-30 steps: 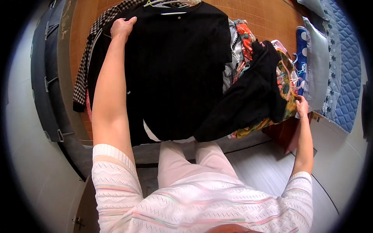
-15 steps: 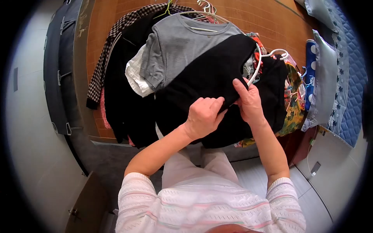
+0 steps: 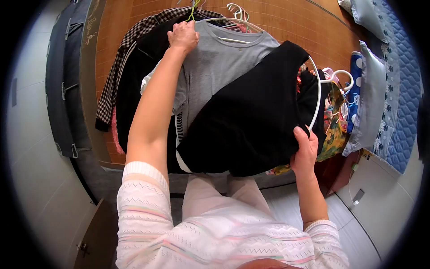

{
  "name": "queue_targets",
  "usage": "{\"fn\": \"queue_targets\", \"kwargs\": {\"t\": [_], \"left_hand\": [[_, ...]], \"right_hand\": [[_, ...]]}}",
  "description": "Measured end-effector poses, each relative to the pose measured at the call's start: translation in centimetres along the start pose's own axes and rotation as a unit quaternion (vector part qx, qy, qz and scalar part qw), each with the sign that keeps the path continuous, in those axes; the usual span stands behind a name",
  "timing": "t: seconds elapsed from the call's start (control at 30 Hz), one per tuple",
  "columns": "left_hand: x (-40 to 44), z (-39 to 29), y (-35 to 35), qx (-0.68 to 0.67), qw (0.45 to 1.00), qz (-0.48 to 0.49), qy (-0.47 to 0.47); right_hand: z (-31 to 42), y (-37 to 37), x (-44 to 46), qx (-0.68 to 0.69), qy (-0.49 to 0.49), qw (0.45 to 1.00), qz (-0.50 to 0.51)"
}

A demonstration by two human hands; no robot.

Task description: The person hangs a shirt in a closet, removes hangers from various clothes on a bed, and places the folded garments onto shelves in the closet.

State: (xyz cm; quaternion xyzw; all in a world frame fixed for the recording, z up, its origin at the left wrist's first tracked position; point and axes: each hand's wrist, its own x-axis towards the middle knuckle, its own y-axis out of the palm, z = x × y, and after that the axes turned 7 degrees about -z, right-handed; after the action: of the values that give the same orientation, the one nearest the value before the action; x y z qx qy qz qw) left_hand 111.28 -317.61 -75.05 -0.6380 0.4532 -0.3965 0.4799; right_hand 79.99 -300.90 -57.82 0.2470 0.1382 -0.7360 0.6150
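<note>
My right hand is closed on the lower shoulder edge of a black sleeveless top, thumb on the cloth beside the end of its white hanger. The top is turned sideways, its hanger hook pointing right. Beneath it lies a grey shirt with a round neckline, on a white hanger too. Up at that shirt's left shoulder, my left hand is closed, back of the hand toward me; its fingertips are partly hidden. A green hanger hook shows just above it.
Dark clothes and a black-and-white checked garment are piled at left on a brown mat. Patterned clothes lie at right, beside a polka-dot roll, a silvery pillow and blue quilted bedding. White hooks stick out at the top.
My left hand has left the black top and moved up and left to the grey shirt's shoulder. My right hand has shifted right and down, carrying the black top and hanger along.
</note>
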Motion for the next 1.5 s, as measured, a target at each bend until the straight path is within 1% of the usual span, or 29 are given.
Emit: {"fn": "queue_targets", "kwargs": {"t": [0.1,0.13,0.23,0.37,0.4,0.43,0.5,0.53,0.63,0.7,0.73,0.77,0.8,0.87,0.9,0.97,1.03,1.07,1.13,1.17,1.2,1.23,1.27,1.3,1.33,1.37,1.4,1.47,1.5], "left_hand": [[1.8,-0.7,-0.3,0.048,0.995,0.081,-0.042],[2.4,-0.4,0.2,-0.003,0.992,0.104,-0.068],[2.6,-0.2,0.1,-0.046,0.979,0.189,-0.062],[1.8,-0.7,-0.1,-0.109,0.969,0.221,-0.027],[1.0,-1.7,-0.6,-0.054,0.981,0.182,-0.023],[0.4,-2.2,-0.1,-0.008,0.985,0.174,-0.002],[-0.2,-2.4,1.2,0.020,0.991,0.133,0.019],[-0.6,-2.4,1.4,0.004,0.996,0.088,0.015],[-1.8,-2.8,0.4,-0.101,0.993,0.055,-0.001],[-4.4,-3.8,-1.4,-0.261,0.965,0.027,0.026],[-6.9,-5.1,-3.7,-0.345,0.937,0.006,0.057],[-9.6,-7.2,-6.7,-0.375,0.925,0.023,0.053],[-12.2,-8.6,-8.4,-0.388,0.916,0.037,0.089],[-17.3,-11.4,-9.9,-0.442,0.886,0.029,0.136],[-18.9,-12.4,-10.5,-0.447,0.884,0.044,0.126],[-20.2,-12.9,-10.6,-0.503,0.856,0.057,0.109],[-21.5,-13.6,-10.9,-0.531,0.836,0.059,0.127],[-22.1,-13.8,-10.7,-0.524,0.838,0.083,0.130],[-21.5,-13.3,-10.5,-0.517,0.820,0.178,0.171],[-20.9,-13.0,-10.3,-0.512,0.806,0.226,0.193],[-19.3,-12.1,-10.0,-0.541,0.774,0.263,0.198],[-17.2,-11.1,-9.4,-0.524,0.792,0.261,0.173],[-15.0,-9.5,-6.5,-0.413,0.856,0.020,0.311],[-11.8,-8.5,-5.5,-0.367,0.918,0.023,0.148],[-8.3,-6.3,-2.9,-0.285,0.943,-0.065,0.159],[-6.0,-4.8,-2.1,-0.139,0.982,-0.058,0.112],[-3.9,-3.2,-0.6,-0.013,0.995,-0.056,0.077],[-1.3,-1.0,1.2,0.073,0.996,0.054,0.017],[-0.6,-0.7,1.4,0.080,0.988,0.132,-0.003]], "right_hand": [[0.1,0.2,-0.1,0.012,-0.003,1.000,-0.008],[0.1,0.4,-0.2,0.017,-0.002,1.000,-0.013],[-0.3,1.1,-0.1,0.021,0.000,0.999,-0.024],[-2.4,0.7,1.1,-0.004,-0.007,1.000,-0.018],[-2.4,1.6,1.1,0.002,-0.003,1.000,-0.020],[-2.4,2.2,1.1,0.008,0.000,1.000,-0.021],[-3.4,1.6,1.4,-0.010,-0.010,1.000,-0.007],[-3.6,1.7,1.4,-0.012,-0.010,1.000,-0.005],[-3.9,1.6,1.4,-0.016,-0.010,1.000,-0.001],[-4.1,1.8,1.5,-0.015,-0.008,1.000,0.006],[-4.2,1.9,1.6,-0.017,-0.004,1.000,0.012],[-4.3,2.1,1.6,-0.019,-0.002,1.000,0.020],[-4.3,2.3,1.6,-0.022,0.000,0.999,0.028],[-4.0,3.0,1.2,-0.048,-0.036,0.998,0.028],[-3.8,3.2,1.1,-0.063,-0.055,0.996,0.028],[-2.5,2.2,0.3,-0.076,0.004,0.997,0.016],[-4.0,0.4,0.7,-0.050,0.001,0.999,0.013],[-4.1,-0.2,0.8,-0.044,0.024,0.999,-0.001],[-3.9,-0.9,0.9,-0.026,0.073,0.997,-0.019],[-3.9,-1.2,1.0,-0.006,0.094,0.995,-0.029],[-4.2,-1.6,1.1,0.003,0.091,0.995,-0.040],[-4.8,-2.1,1.2,0.012,0.088,0.995,-0.051],[-5.1,-2.4,1.4,0.020,0.085,0.994,-0.061],[-5.1,-2.5,1.3,0.024,0.075,0.995,-0.064],[-5.0,-2.4,1.0,0.028,0.065,0.995,-0.067],[-5.1,-2.4,0.8,0.032,0.055,0.996,-0.069],[-5.2,-2.6,0.7,0.031,0.052,0.996,-0.069],[-5.4,-3.1,0.4,0.027,0.046,0.996,-0.067],[-5.3,-3.1,0.3,0.029,0.046,0.997,-0.061]]}}
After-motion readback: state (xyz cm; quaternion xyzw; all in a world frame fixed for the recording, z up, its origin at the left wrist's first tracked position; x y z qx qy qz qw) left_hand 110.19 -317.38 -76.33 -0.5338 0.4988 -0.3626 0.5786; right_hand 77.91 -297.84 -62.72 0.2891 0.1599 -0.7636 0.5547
